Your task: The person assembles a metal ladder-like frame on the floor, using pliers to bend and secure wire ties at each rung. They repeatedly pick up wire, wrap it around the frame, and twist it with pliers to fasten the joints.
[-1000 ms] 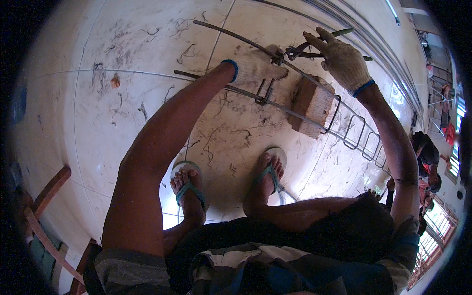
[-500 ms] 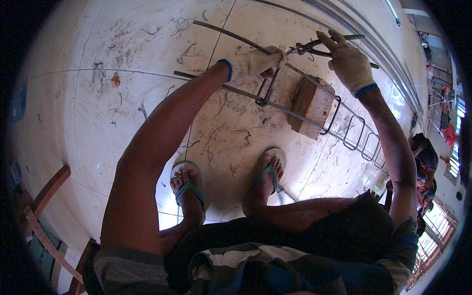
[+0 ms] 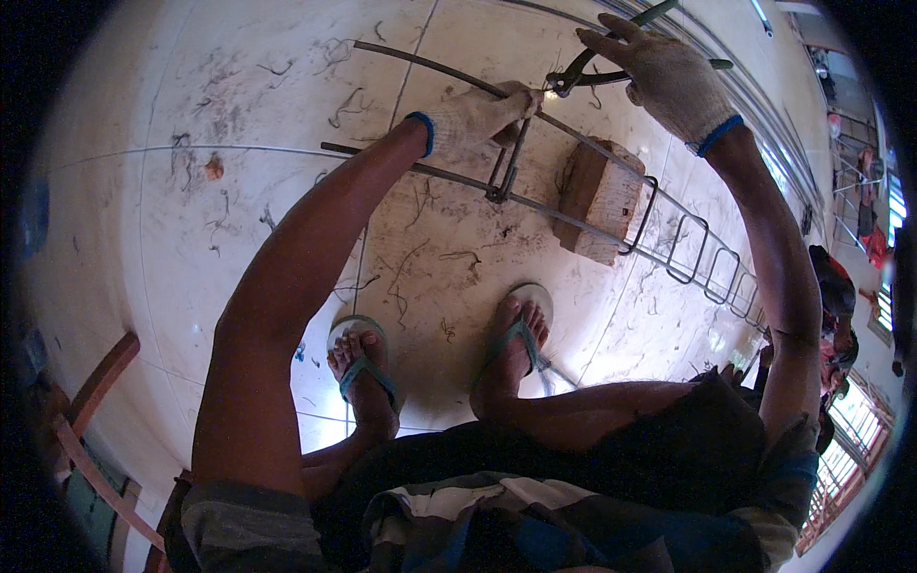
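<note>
My left hand [image 3: 478,116], in a knitted glove with a blue cuff, is closed round the far bar of a reinforcing-steel cage [image 3: 430,65], where a bent square stirrup [image 3: 521,148] meets it. Its fingertips pinch at that joint; whether a tie wire is between them is too small to tell. My right hand [image 3: 673,84], gloved likewise, holds end-cutting pincers [image 3: 573,76] with green grips. Their handles are spread wide, and some fingers stretch out along them. The pincers' jaws are just right of my left fingertips, apart from the bar.
A brick block [image 3: 600,205] props up the cage, which runs off to the right with several stirrups. Long steel rods [image 3: 755,105] lie at the far right. Wire scraps [image 3: 349,107] litter the tiled floor. My sandalled feet [image 3: 363,358] are below; other people [image 3: 833,296] sit at right.
The pincers' handles have spread wider, and my right hand has moved slightly up. My left hand and the cage's near end have shifted a little left.
</note>
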Demonstrator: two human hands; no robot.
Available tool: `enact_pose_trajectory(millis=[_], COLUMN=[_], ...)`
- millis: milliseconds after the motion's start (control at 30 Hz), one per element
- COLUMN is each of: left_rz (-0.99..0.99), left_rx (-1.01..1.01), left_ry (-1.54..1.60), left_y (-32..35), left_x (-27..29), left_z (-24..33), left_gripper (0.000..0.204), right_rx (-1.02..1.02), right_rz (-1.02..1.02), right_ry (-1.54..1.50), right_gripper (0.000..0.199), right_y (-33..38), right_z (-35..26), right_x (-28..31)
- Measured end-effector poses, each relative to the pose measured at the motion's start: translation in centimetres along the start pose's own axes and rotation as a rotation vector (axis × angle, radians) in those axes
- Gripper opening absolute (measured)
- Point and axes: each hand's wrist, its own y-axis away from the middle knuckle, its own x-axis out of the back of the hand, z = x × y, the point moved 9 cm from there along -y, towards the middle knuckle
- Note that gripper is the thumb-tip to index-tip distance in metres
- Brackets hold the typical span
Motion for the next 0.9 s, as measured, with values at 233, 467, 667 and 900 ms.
enact_pose_trajectory(millis=[233, 467, 667, 900], left_rz=[-0.029, -0.081, -0.115, -0.177], left_rx=[0.098, -0.118, -0.199, -0.061], left_ry=[0.045, -0.019, 0.056, 0.127], left_y=[0.4, 1.7, 1.4, 1.8], left_x=[-0.3, -0.1, -0.7, -0.6], left_z=[-0.9, 2.2, 2.7, 2.2], left_gripper=[0.057, 0.054, 0.042, 0.047], right_rx=[0.018, -0.197, -0.065, 0.261], right_rz=[-0.033, -0.162, 0.028, 0.086], right_ry=[0.022, 0.052, -0.133, -0.024], right_gripper=[0.087, 0.073, 0.075, 0.045], right_y=[-1.2, 0.9, 2.3, -2.9], right_z=[-0.8, 2.7, 0.5, -4.3], right_x=[-1.0, 0.0, 7.5, 6.6])
